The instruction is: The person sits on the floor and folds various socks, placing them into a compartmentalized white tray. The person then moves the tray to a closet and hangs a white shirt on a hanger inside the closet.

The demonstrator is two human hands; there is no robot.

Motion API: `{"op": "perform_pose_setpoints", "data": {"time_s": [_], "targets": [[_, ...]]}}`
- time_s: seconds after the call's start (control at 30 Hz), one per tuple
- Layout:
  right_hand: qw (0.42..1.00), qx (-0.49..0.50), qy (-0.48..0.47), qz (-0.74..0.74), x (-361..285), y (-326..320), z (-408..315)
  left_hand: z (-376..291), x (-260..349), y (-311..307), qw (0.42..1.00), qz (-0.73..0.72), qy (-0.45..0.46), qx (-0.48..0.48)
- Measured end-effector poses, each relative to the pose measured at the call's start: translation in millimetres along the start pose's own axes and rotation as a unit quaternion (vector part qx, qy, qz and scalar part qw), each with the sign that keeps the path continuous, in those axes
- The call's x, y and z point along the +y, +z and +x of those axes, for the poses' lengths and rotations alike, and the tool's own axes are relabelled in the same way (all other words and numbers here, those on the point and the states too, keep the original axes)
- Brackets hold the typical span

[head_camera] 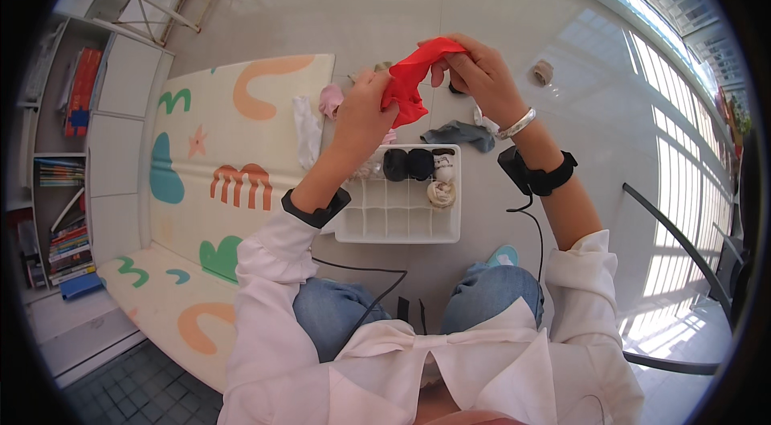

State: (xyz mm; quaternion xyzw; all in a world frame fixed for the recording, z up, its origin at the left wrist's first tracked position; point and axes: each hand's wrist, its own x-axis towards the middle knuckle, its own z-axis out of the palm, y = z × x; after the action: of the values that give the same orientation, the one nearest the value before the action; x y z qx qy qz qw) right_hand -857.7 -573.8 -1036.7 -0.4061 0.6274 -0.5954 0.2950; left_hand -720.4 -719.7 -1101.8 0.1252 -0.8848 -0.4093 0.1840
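Observation:
A bright red cloth item (412,78) is stretched between my two hands above the floor. My left hand (368,114) grips its lower left end, and my right hand (476,72) pinches its upper right end. Below them stands a white plastic divided box (397,238). Its far row holds a dark rolled sock (396,164), a black rolled sock (420,164) and a white rolled one (444,166). One compartment nearer sits a cream rolled sock (441,194). My left forearm partly covers the box's far left corner.
A grey sock (461,136), a white sock (308,132) and a pink one (330,101) lie beyond the box. Farther right is a beige rolled sock (543,72). A patterned folding mat (241,148) spans the left; a black curved bar (677,244) stands right. Cables hang from both wristbands.

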Motion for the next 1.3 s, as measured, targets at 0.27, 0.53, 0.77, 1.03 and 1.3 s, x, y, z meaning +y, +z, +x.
{"op": "perform_pose_setpoints", "data": {"time_s": [0.27, 0.53, 0.77, 1.03, 1.3], "targets": [[0.955, 0.077, 0.088, 0.272, 39, -31, 29, 5, 33, -9, 0.911, -0.412, -0.022, 0.000], [0.966, 0.041, 0.004, -0.253, 69, 93, -47, 9, 16, -5, 0.935, -0.311, -0.070, 0.157], [0.925, -0.020, -0.082, -0.371, 34, 46, -21, -2, -14, 2, 0.986, -0.004, 0.035, 0.160], [0.963, -0.038, -0.041, -0.265, 48, 34, -23, 4, 4, -17, 0.929, -0.345, -0.089, 0.104], [0.950, 0.158, 0.097, 0.252, 25, -9, -2, 0, 3, -42, 0.966, -0.234, -0.085, -0.062]]}}
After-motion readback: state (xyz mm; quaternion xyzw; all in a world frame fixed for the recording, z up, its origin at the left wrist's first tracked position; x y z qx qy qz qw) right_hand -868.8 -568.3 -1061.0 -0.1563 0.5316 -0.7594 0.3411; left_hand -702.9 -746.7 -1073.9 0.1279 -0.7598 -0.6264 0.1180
